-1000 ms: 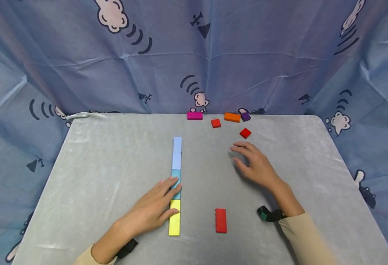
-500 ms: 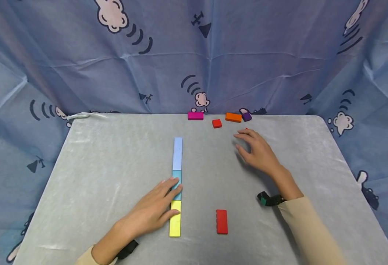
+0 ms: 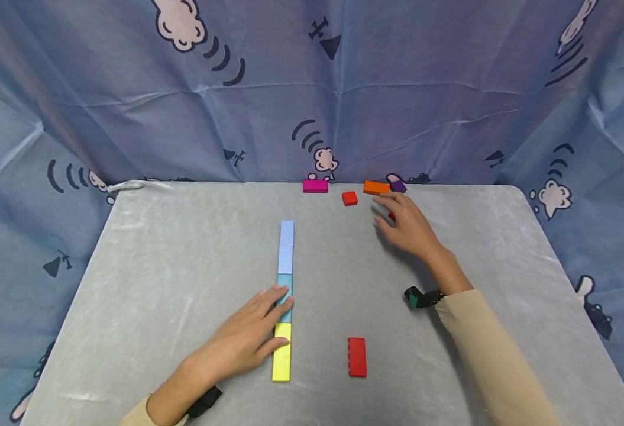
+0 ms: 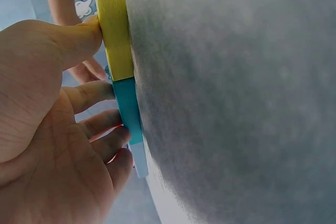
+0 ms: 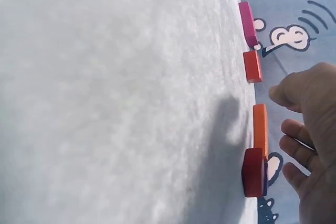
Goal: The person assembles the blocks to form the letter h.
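Observation:
My left hand (image 3: 242,328) rests on a straight row of blocks, its fingers on the teal block (image 3: 284,279) and its thumb at the yellow block (image 3: 282,365). Two light blue blocks, a nearer one (image 3: 285,260) and a farther one (image 3: 287,232), extend the row away from me. Over the back right of the table, my right hand (image 3: 411,231) hovers with loosely bent fingers and nothing between them. Beneath it sits a small red block (image 5: 253,172), mostly covered by the hand in the head view. An orange block (image 3: 376,187) lies just beyond the fingertips.
Along the table's (image 3: 184,236) back edge are a magenta block (image 3: 315,186), a small orange-red block (image 3: 349,199) and a purple block (image 3: 398,187). A longer red block (image 3: 356,357) lies near the front, right of the row. A patterned blue curtain (image 3: 258,59) hangs behind.
My right hand has moved away from me across the table, over the small red block and close to the orange one. The left hand has stayed on the row.

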The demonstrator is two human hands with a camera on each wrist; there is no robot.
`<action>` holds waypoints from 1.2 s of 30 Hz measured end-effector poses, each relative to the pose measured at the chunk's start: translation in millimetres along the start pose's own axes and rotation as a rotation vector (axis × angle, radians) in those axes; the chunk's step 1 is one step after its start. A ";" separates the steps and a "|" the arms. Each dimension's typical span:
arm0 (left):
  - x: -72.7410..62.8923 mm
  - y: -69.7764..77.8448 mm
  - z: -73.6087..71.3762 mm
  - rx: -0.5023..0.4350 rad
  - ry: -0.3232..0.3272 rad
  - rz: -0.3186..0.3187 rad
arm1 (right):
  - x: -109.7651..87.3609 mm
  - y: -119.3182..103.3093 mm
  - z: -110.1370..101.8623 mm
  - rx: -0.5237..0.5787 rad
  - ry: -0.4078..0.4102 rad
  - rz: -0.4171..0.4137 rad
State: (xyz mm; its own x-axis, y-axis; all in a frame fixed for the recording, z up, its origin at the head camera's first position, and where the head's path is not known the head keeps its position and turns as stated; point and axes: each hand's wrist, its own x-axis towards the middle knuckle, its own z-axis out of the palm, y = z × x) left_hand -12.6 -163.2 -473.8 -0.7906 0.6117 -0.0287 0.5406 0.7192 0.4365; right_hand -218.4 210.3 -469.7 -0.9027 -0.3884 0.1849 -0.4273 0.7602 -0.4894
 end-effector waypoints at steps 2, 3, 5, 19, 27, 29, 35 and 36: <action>-0.1 0.0 0.1 -0.001 -0.001 0.000 | 4.8 2.8 2.1 -0.005 0.000 0.013; -0.1 0.0 0.3 0.000 0.000 0.001 | 7.3 4.8 3.7 -0.009 0.004 0.020; -0.8 -0.3 0.3 0.004 0.004 0.004 | 12.0 6.8 6.8 -0.023 0.009 0.027; -1.2 -1.3 2.9 0.025 0.040 0.028 | 38.9 9.6 15.3 -0.102 0.008 0.109; -0.3 -0.8 3.8 0.024 0.038 0.029 | 44.3 14.0 17.5 -0.134 -0.024 0.131; 0.0 -0.6 3.6 0.028 0.044 0.031 | 45.7 14.0 17.6 -0.138 -0.009 0.118; 0.2 -0.4 2.9 0.028 0.042 0.030 | 46.1 12.9 16.7 -0.154 0.007 0.110; 0.2 -0.5 2.6 0.027 0.041 0.028 | 46.1 12.4 16.2 -0.158 0.007 0.110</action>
State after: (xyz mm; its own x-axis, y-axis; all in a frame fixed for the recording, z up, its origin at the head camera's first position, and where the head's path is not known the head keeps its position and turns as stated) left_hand -12.3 -162.6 -476.4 -0.7856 0.6184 0.0204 0.5702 0.7108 0.4119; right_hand -264.5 193.4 -481.1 -0.9444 -0.2955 0.1442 -0.3284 0.8704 -0.3667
